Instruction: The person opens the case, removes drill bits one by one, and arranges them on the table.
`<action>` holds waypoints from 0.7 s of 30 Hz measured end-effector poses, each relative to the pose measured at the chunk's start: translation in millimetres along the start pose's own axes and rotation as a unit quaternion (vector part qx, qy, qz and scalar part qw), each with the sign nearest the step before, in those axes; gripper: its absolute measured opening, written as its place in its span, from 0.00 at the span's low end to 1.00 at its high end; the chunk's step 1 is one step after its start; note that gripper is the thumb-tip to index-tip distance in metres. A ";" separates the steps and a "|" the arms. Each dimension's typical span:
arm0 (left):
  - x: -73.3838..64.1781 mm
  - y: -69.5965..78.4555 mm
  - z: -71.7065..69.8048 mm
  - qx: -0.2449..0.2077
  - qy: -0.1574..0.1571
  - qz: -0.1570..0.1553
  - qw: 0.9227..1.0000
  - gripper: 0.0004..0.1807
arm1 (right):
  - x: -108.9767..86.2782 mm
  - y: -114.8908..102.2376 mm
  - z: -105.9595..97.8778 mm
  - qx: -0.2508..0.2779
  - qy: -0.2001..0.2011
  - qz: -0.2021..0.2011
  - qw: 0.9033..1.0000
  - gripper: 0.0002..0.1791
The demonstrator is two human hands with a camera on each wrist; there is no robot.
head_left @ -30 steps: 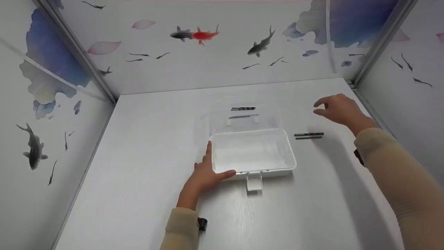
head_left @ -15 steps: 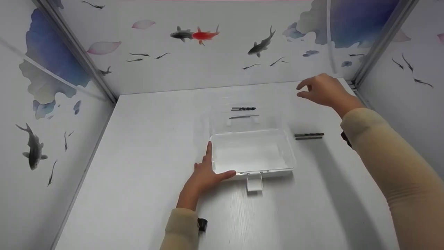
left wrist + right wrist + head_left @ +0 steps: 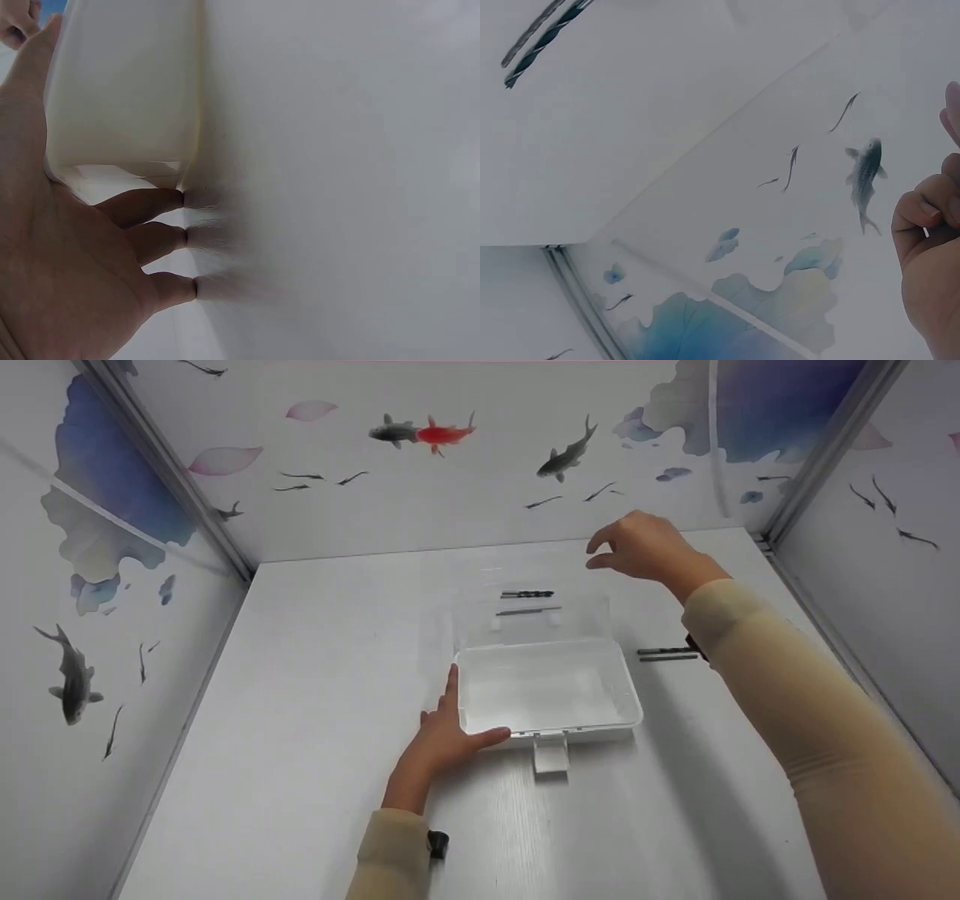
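A white plastic box (image 3: 551,686) with its clear lid (image 3: 581,619) folded back lies on the table. My left hand (image 3: 439,739) rests against the box's near left corner, straight index finger along the side and thumb along the front rim. In the left wrist view the other fingertips touch the table beside the box wall (image 3: 124,90). Above the table's far side, past the lid's right edge, hangs my right hand (image 3: 641,547), fingers loosely bent, holding nothing. Several drill bits show: dark twisted ones (image 3: 527,594) and a thin grey one (image 3: 529,610) overlap the lid.
Right of the box lie a dark drill bit (image 3: 664,650) and a thin grey rod (image 3: 667,658), partly near the right sleeve. A white latch (image 3: 551,754) sticks out from the box front. Printed panels (image 3: 315,510) with fish wall in the table.
My right hand has moved left and farther back, from above the right-hand bits towards the lid's far right. The left hand and the box have stayed in place.
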State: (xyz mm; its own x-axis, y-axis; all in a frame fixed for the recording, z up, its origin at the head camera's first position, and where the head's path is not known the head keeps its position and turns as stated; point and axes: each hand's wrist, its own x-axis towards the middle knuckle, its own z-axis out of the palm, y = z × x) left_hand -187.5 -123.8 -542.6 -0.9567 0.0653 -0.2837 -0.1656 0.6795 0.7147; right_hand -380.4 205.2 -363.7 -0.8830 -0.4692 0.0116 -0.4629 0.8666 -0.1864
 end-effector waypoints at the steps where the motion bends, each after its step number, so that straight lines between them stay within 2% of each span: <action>1: -0.1 0.2 0.1 0.000 0.001 -0.001 1.000 0.78 | 3.0 -3.9 1.0 -0.002 -0.001 -0.003 1.000 0.16; 9: 1.0 1.7 0.9 -0.001 0.001 -0.008 1.000 0.78 | 20.2 -26.0 7.5 -0.011 -0.021 -0.019 1.000 0.18; 14: 1.0 0.9 0.0 0.003 -0.002 -0.006 1.000 0.78 | 24.5 -32.3 11.0 -0.016 -0.033 -0.025 0.999 0.18; 21: 0.7 0.6 -0.9 0.004 0.001 -0.001 1.000 0.78 | 29.1 -37.9 19.5 -0.039 -0.061 -0.055 0.996 0.17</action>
State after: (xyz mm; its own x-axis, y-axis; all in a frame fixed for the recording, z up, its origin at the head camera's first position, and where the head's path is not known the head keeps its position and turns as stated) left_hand -188.5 -124.0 -541.9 -0.9571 0.0621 -0.2831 -0.1651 0.6861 0.7086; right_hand -387.1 155.4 -375.5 -0.8126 -0.5756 -0.0918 -0.5656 0.8167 -0.1141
